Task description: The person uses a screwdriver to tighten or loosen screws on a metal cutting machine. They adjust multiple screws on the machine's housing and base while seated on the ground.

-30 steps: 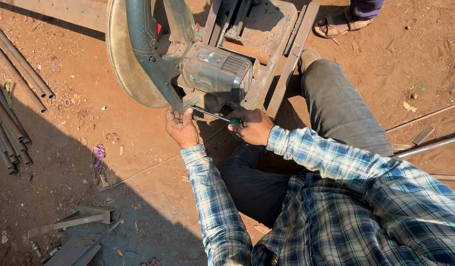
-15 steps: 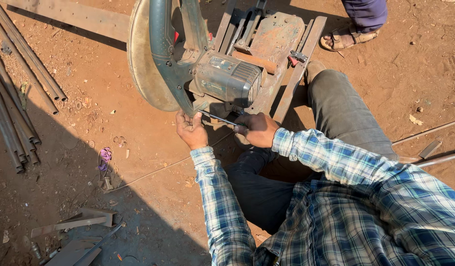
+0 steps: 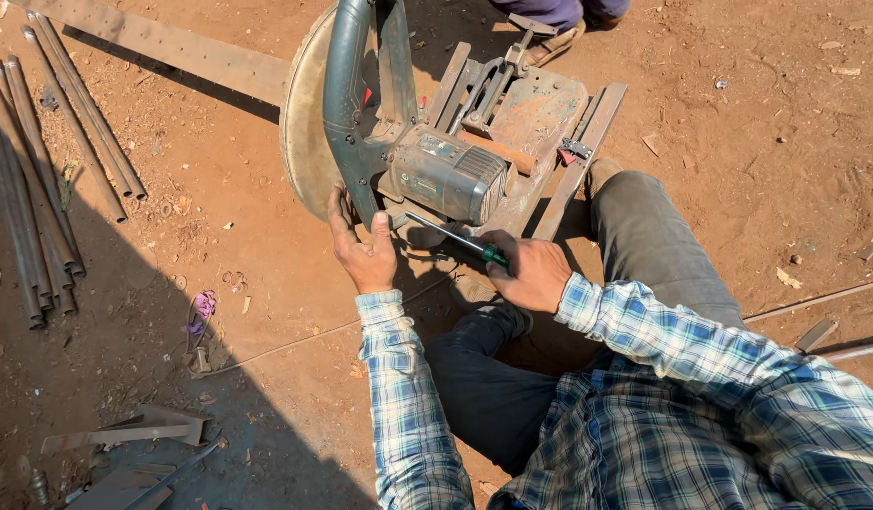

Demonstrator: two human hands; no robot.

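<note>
A metal chop saw (image 3: 446, 170) stands on red dirt in front of me, its round blade guard (image 3: 309, 113) raised at the left and a grey motor housing (image 3: 451, 175) at its middle. My left hand (image 3: 361, 250) grips the lower end of the saw's dark green arm, thumb up. My right hand (image 3: 531, 274) is closed on a green-handled screwdriver (image 3: 455, 238), whose shaft points left toward the underside of the motor. I sit on the ground with my legs bent beside the saw's base.
Several rusty pipes (image 3: 30, 179) lie at the left, and a long flat steel bar (image 3: 172, 47) runs along the top. Angle-iron offcuts (image 3: 125, 434) lie bottom left. Another person's sandalled foot (image 3: 550, 38) stands behind the saw. Thin rods (image 3: 814, 302) lie at the right.
The view has shifted so the saw sits lower in the frame. Both hands stay at the saw; the screwdriver tip has moved closer under the motor.
</note>
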